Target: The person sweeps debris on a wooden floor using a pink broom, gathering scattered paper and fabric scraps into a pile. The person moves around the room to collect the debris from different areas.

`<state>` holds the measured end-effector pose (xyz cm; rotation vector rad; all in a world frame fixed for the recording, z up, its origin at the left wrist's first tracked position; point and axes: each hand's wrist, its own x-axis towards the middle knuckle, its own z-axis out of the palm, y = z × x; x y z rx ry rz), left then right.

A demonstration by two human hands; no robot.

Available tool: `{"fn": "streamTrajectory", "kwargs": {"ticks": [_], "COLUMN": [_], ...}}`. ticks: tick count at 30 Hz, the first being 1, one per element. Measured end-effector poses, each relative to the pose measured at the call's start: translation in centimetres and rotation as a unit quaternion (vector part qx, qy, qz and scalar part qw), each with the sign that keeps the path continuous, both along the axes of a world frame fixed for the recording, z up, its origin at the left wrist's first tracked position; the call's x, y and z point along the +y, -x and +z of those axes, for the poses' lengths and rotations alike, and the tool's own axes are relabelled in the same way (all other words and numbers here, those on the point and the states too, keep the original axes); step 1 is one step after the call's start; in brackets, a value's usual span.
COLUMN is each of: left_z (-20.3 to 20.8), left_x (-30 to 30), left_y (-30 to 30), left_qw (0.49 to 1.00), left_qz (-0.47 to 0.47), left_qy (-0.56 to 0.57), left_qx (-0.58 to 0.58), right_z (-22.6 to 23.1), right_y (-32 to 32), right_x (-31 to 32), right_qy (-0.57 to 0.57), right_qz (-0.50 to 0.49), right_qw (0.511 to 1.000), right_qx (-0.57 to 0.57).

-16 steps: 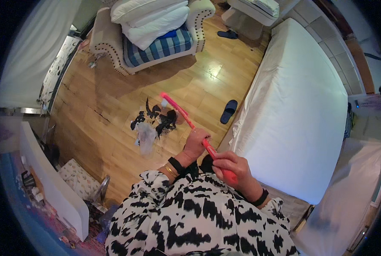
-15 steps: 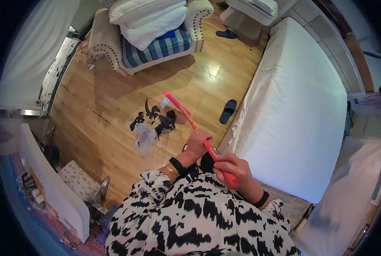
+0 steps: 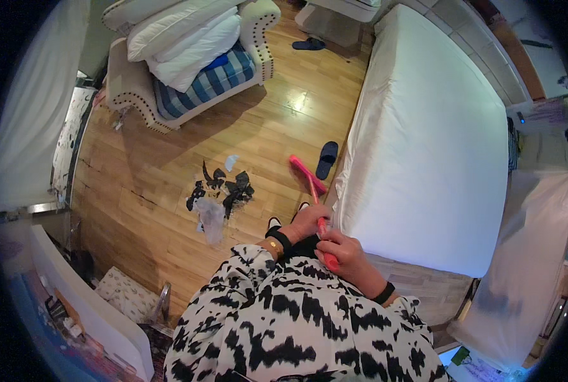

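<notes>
A pink broom (image 3: 308, 176) reaches down to the wooden floor (image 3: 169, 184), its head close to the bed's edge. My left hand (image 3: 305, 222) grips the middle of the pink handle. My right hand (image 3: 342, 253) holds the handle's upper end, just below the left. To the left of the broom head lies a small pile of black scraps and clear plastic (image 3: 219, 194). My black-and-white patterned sleeves fill the lower part of the view.
A bed with a white sheet (image 3: 424, 134) runs along the right. A dark slipper (image 3: 326, 159) lies by its edge, another (image 3: 309, 44) farther off. A studded armchair (image 3: 188, 70) piled with white pillows stands at the top left. A white cabinet (image 3: 86, 312) is at lower left.
The broom head has swung right, away from the debris pile toward the bed's edge. Both hands keep their grip on the handle.
</notes>
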<state>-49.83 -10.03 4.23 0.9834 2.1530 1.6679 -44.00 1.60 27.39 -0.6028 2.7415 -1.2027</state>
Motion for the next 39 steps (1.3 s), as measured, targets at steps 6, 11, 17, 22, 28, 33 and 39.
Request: {"fn": "streamTrajectory", "kwargs": {"ticks": [6, 11, 17, 22, 28, 33, 39], "left_z": [4.5, 5.2, 7.0, 6.0, -1.6, 0.2, 10.7], "left_x": [-1.7, -1.7, 0.4, 2.2, 0.5, 1.3, 4.7], "left_y": [0.0, 1.3, 6.0, 10.5, 15.8, 17.6, 21.0], "left_qw": [0.990, 0.980, 0.988, 0.989, 0.986, 0.987, 0.966], "left_qz": [0.026, 0.081, 0.136, 0.113, 0.050, 0.097, 0.252], "left_qy": [0.140, 0.139, 0.027, -0.080, -0.057, -0.005, -0.025], "left_qx": [0.016, 0.113, 0.064, 0.053, -0.145, -0.127, 0.048], "right_z": [-0.4, 1.3, 0.3, -4.9, -12.3, -15.4, -20.9], "right_y": [-1.0, -0.5, 3.1, 9.4, 16.5, 19.6, 26.4], "right_x": [1.9, 3.2, 2.2, 2.5, 2.6, 6.6, 11.7], "right_qy": [0.098, 0.119, 0.068, 0.024, -0.011, 0.164, -0.075], "right_qz": [-0.073, -0.112, -0.057, -0.044, 0.024, -0.090, -0.151], "right_qw": [0.992, 0.986, 0.993, 0.994, 0.998, 0.975, 0.972], "right_qx": [0.036, 0.024, 0.079, 0.098, 0.052, -0.118, -0.161]}}
